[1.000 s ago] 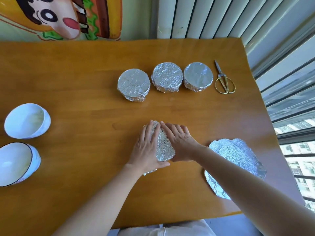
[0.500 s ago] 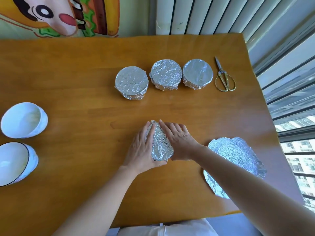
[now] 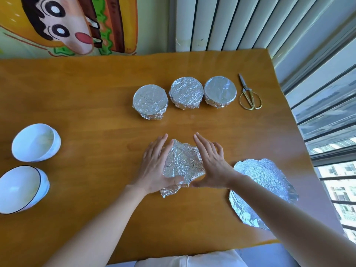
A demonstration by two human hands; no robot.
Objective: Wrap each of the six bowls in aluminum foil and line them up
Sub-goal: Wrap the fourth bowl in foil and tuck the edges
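The left hand's (image 3: 154, 164) fingers (image 3: 159, 143) are straight and close together, laid flat against the left side of a crumpled foil bundle (image 3: 184, 162). The right hand's (image 3: 213, 164) fingers (image 3: 202, 143) are equally extended and press its right side. Neither hand curls round it, and both thumbs meet along its near edge, where a loose foil flap sticks out. Both forearms reach in from the near edge, hands angled toward each other. The bundle sits on the wooden surface (image 3: 77, 97) near its middle; the foil hides what is inside.

Behind it, 3 foil-wrapped bowls (image 3: 186, 93) stand in a row, with gold-handled scissors (image 3: 249, 95) just beside the rightmost. At the left, 2 bare white bowls (image 3: 35, 142) lie tilted, their white insides showing. A rounded foil sheet (image 3: 264, 182) lies at the right, partly under the right forearm.
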